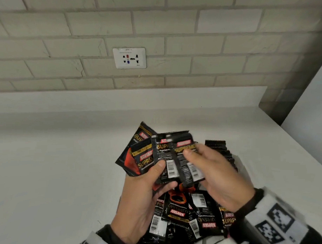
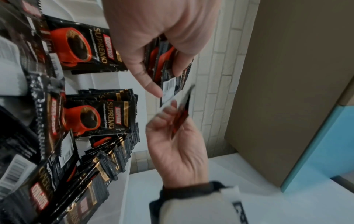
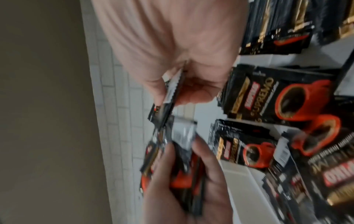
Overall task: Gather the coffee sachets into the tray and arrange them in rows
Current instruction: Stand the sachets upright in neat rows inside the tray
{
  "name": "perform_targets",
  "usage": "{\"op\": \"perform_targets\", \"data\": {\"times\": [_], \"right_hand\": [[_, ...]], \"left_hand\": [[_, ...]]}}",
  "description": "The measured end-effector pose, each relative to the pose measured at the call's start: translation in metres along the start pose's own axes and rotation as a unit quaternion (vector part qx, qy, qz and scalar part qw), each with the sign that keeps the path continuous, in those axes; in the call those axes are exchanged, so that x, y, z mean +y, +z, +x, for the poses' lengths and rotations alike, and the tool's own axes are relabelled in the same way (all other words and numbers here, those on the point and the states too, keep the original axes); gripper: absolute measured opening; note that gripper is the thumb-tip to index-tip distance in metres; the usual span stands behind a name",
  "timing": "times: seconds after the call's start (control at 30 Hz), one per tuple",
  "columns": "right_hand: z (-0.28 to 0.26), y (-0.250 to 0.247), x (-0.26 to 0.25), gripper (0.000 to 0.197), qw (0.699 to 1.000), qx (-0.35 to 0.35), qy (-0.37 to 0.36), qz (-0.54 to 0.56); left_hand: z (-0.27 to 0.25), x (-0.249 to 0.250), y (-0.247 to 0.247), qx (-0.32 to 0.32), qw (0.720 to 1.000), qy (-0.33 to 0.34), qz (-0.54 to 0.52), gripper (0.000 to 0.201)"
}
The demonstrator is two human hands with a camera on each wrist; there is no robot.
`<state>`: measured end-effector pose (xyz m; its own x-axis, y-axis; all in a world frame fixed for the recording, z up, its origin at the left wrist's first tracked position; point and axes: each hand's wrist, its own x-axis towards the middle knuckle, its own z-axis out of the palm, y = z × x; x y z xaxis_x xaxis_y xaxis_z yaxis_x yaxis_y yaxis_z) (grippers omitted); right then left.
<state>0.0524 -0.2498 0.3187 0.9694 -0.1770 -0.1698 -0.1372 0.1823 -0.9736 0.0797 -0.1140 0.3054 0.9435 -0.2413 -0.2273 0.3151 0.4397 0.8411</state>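
My left hand (image 1: 160, 174) grips a fan of several black Kopiko Supremo coffee sachets (image 1: 146, 157) above the counter. My right hand (image 1: 193, 157) pinches a single sachet (image 1: 186, 166) at the fan's right end, thumb on top. Below both hands, loose sachets (image 1: 199, 214) lie jumbled in the white tray (image 1: 242, 162). A neat row of sachets (image 1: 219, 147) stands along the tray's far right. In the left wrist view the row (image 2: 114, 98) sits beside the tray wall (image 2: 107, 80). The right wrist view is blurred; my right hand (image 3: 172, 94) holds its sachet (image 3: 173, 89) edge-on over the bunch (image 3: 182, 159).
The white counter (image 1: 63, 173) stretches left of the tray and back to a pale brick wall with a power socket (image 1: 129, 57). A tall brown panel (image 2: 287, 75) and a white surface stand at the counter's right end.
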Motion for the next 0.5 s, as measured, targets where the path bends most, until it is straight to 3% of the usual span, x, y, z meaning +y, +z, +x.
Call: {"op": "perform_targets", "data": {"times": [0.13,0.23,0.3,0.4,0.5], "right_hand": [[0.003,0.012,0.007,0.013,0.999,0.031,-0.033,-0.025],[0.005,0.004,-0.004,0.007,0.996,0.081,-0.045,0.015],[0.006,-0.005,-0.015,0.005,0.987,0.133,-0.089,-0.025],[0.006,-0.007,-0.026,0.012,0.93,0.181,-0.194,-0.255],[0.002,0.011,-0.022,0.017,0.833,0.148,-0.274,-0.457]], "left_hand": [[-0.002,-0.003,0.002,-0.018,1.0,0.002,0.022,0.033],[0.001,0.001,-0.005,0.009,1.0,-0.005,0.025,0.02],[0.004,0.006,-0.008,0.034,0.999,0.011,0.022,0.015],[0.004,0.012,-0.004,0.028,0.997,0.055,0.048,0.018],[-0.005,0.013,0.012,-0.022,0.994,0.073,0.075,0.022]]}}
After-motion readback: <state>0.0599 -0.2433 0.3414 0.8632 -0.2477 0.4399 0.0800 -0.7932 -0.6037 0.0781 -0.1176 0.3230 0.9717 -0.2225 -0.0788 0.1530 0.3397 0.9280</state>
